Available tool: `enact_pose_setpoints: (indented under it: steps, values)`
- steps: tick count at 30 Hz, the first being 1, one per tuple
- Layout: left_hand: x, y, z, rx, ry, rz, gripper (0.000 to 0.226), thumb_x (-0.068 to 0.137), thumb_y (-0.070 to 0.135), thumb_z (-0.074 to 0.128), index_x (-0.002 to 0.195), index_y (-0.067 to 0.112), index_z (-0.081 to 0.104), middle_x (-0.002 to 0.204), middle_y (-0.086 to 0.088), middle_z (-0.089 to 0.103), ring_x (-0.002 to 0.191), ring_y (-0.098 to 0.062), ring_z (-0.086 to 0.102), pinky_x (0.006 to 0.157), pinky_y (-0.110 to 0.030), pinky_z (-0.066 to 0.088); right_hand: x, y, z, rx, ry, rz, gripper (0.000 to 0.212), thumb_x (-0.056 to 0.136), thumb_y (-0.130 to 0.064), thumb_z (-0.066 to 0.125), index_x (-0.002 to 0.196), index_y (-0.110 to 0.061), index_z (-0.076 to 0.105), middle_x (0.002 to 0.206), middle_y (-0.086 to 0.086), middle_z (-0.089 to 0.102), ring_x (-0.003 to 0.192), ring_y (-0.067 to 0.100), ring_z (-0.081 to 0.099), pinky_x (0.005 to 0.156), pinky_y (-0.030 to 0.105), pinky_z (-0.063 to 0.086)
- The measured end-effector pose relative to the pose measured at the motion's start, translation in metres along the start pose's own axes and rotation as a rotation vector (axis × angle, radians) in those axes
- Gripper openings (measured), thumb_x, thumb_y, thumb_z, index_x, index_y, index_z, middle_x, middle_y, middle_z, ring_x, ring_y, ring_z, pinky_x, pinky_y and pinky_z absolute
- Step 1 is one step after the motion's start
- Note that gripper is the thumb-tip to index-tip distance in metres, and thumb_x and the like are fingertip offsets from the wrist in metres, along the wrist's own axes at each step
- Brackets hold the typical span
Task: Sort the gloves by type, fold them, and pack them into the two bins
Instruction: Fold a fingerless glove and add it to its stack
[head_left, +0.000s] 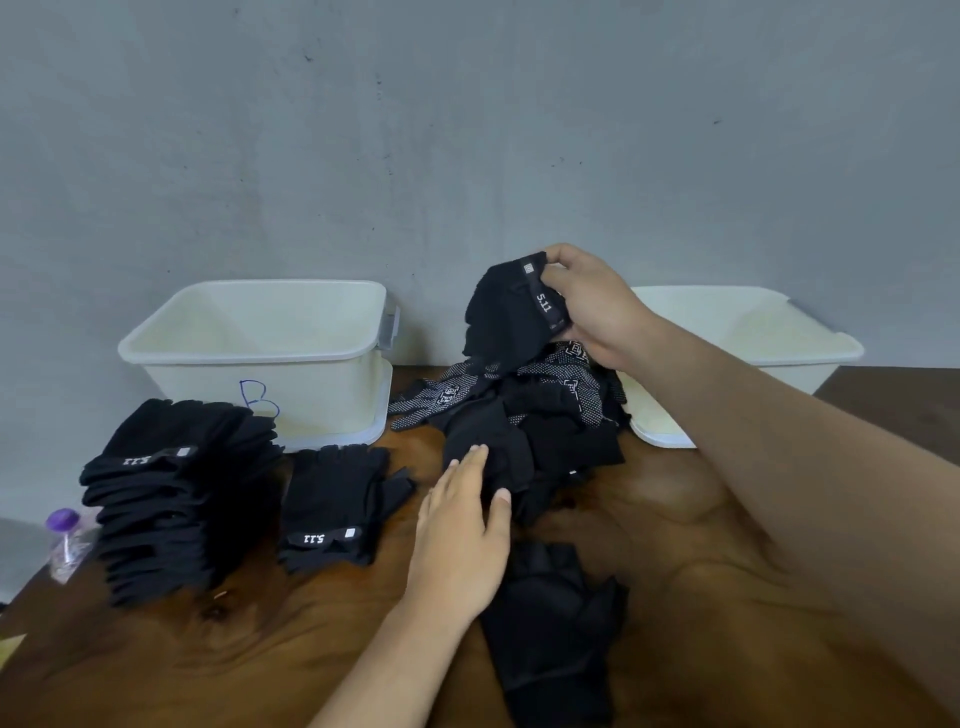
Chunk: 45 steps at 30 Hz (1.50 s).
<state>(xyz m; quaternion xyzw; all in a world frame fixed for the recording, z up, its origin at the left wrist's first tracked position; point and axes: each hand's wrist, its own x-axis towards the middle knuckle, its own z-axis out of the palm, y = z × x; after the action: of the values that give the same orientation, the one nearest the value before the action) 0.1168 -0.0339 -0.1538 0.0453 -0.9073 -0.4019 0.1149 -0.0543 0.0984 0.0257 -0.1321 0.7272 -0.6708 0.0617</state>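
A loose heap of black gloves (540, 421) lies mid-table, some with white dotted palms. My right hand (592, 306) is shut on a black glove (511, 312) with a "5.11" strap, lifted above the heap. Fingers apart, my left hand (462, 525) rests flat at the heap's near edge. A tall stack of plain black gloves (171, 493) stands at the left, with one flat glove (337, 504) beside it. Another black glove (556, 623) lies near me. Two white bins stand at the back: the left bin (260, 358) marked "B" and the right bin (743, 332).
The wooden table (675, 519) runs up to a grey wall behind the bins. A small clear bottle with a purple cap (67, 540) lies at the far left edge. Bare wood shows at the front left and on the right.
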Motion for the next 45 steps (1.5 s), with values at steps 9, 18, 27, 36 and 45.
enact_pose_setpoints:
  steps: [9,18,27,36,45]
  values:
    - [-0.022,0.024,-0.017,-0.170,0.235,0.314,0.076,0.099,0.007,0.066,0.164,0.027,0.030,0.168,0.016,0.030,0.157,-0.005,0.024,0.127,-0.022,0.022,-0.099,0.006,-0.021,0.129,-0.040,0.121,0.046,0.106,0.000,0.042,0.131,-0.028,0.068,0.124,0.014,0.075,0.092,0.025,0.074,0.078,0.050,0.066]
    - [-0.035,0.078,-0.015,-0.259,0.171,0.224,0.051,0.104,0.034,0.064,0.153,0.032,0.047,0.150,0.019,0.055,0.138,-0.001,0.051,0.115,-0.033,0.046,-0.157,0.022,-0.038,0.429,-0.238,0.268,0.046,0.101,0.004,0.036,0.139,-0.002,0.061,0.135,0.026,0.067,0.103,0.032,0.070,0.087,0.046,0.064]
    - [-0.040,0.121,-0.055,-0.943,-0.053,-0.228,0.026,0.108,0.028,0.057,0.124,0.019,0.076,0.119,-0.003,0.079,0.114,-0.023,0.074,0.102,-0.044,0.056,-0.178,0.041,-0.044,-0.285,-0.049,-0.016,0.028,0.087,-0.048,0.083,0.112,-0.038,0.077,0.114,-0.013,0.069,0.094,-0.009,0.064,0.090,0.018,0.048]
    - [-0.050,0.118,-0.066,-0.959,-0.112,-0.249,0.032,0.103,0.032,0.065,0.129,0.015,0.074,0.123,-0.006,0.077,0.118,-0.025,0.073,0.107,-0.045,0.054,-0.196,0.051,-0.034,0.126,-0.056,0.073,0.008,0.096,-0.019,0.079,0.099,-0.015,0.074,0.105,0.007,0.079,0.095,0.019,0.075,0.076,0.040,0.061]
    - [-0.054,0.123,-0.071,-0.863,0.107,-0.116,0.023,0.107,0.031,0.061,0.124,0.024,0.074,0.118,0.006,0.079,0.113,-0.013,0.074,0.098,-0.037,0.058,-0.197,0.042,-0.040,0.148,-0.078,0.187,0.024,0.090,-0.013,0.084,0.110,-0.012,0.071,0.102,0.001,0.081,0.088,0.018,0.077,0.083,0.035,0.065]
